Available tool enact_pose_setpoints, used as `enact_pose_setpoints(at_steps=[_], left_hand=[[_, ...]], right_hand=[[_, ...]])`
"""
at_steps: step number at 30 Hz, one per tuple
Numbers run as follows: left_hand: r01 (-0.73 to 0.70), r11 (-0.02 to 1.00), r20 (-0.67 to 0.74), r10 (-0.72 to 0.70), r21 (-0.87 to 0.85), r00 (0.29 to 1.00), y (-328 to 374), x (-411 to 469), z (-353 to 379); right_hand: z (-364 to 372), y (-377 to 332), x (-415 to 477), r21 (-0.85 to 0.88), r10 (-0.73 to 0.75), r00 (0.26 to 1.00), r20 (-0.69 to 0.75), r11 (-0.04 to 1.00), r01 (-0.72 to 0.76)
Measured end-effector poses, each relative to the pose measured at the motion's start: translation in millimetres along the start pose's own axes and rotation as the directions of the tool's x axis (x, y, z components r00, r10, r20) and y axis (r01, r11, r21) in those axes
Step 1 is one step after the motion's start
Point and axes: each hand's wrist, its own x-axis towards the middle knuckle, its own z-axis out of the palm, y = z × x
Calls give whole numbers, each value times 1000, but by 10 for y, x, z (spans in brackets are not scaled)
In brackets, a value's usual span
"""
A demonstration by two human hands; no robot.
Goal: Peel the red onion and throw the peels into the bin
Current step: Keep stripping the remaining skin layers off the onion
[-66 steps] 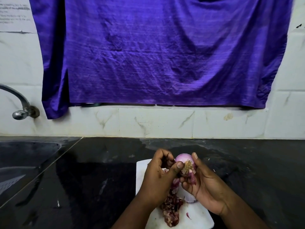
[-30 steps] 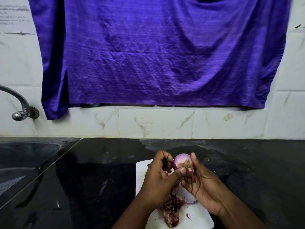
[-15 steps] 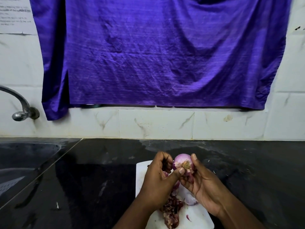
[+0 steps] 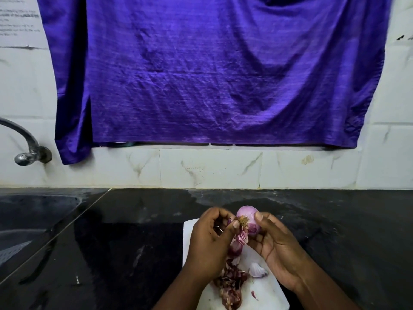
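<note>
Dim, soft focus — glare on counter (image 4: 134,231)

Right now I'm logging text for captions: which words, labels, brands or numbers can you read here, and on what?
Paper notice, top left of the view: several printed lines, too small and blurred to read.
Purple cloth, tap, white board, red onion: no text visible.

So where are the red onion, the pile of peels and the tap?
red onion (image 4: 248,214): head view, on its bare pale top.
pile of peels (image 4: 232,284): head view, middle of the dark heap.
tap (image 4: 22,158): head view, on its shiny rounded end.
</note>
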Motion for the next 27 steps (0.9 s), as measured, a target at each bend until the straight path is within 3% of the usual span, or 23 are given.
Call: enact_pose_setpoints(at_steps=[7,11,18,23,27], left_hand=[[-27,997,42,24,75,999,8,-3,3],[-102,988,204,77,113,976,61,-55,25],[-5,944,197,-64,331,978,-6,-52,7],[41,939,109,-83,343,991,69,-75,-22],[91,968,105,-118,233,987,87,-65,-17]], right_hand=[[-9,56,54,-165,-166,981,-99,975,148],[-28,33,66,-221,-241,945,-220,956,192],[-8,7,22,-128,-153,971,-182,983,131],[-14,9,14,-128,-107,982,-158,988,87],[44,-7,-29,-70,-41,994,-99,997,34]])
